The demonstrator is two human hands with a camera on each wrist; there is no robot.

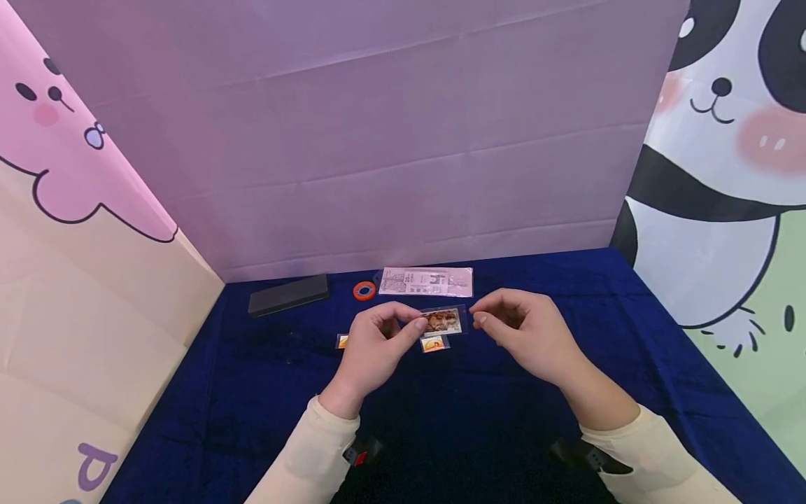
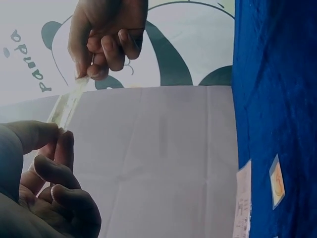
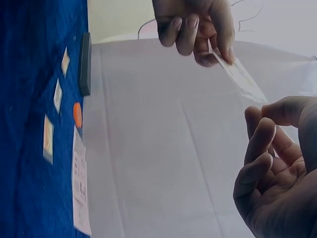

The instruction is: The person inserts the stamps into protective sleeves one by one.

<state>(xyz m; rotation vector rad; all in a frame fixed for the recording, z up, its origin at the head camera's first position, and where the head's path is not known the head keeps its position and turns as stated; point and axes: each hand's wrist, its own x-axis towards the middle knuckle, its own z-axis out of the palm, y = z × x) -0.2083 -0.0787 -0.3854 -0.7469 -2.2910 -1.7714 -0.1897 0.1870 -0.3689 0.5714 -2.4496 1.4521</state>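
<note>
A photo card in a clear plastic sleeve (image 1: 446, 320) is held up between both hands above the table. My left hand (image 1: 380, 343) pinches its left end between thumb and index finger. At the opposite end, the thumb and index fingertips of my right hand (image 1: 529, 332) pinch the sleeve's clear edge. The left wrist view shows the sleeved card (image 2: 68, 105) nearly edge-on, spanning the two pinches. Beneath it on the cloth lies a small card with an orange and yellow picture (image 1: 434, 344); another small card (image 1: 343, 341) is partly covered by my left hand.
Toward the back of the blue cloth (image 1: 252, 420) lie a dark grey flat case (image 1: 288, 295), an orange ring-shaped roll (image 1: 364, 290) and a pink printed packet (image 1: 425, 281). The right wrist view shows a third small card (image 3: 58, 96) in the row. Fabric walls rise behind and on both sides.
</note>
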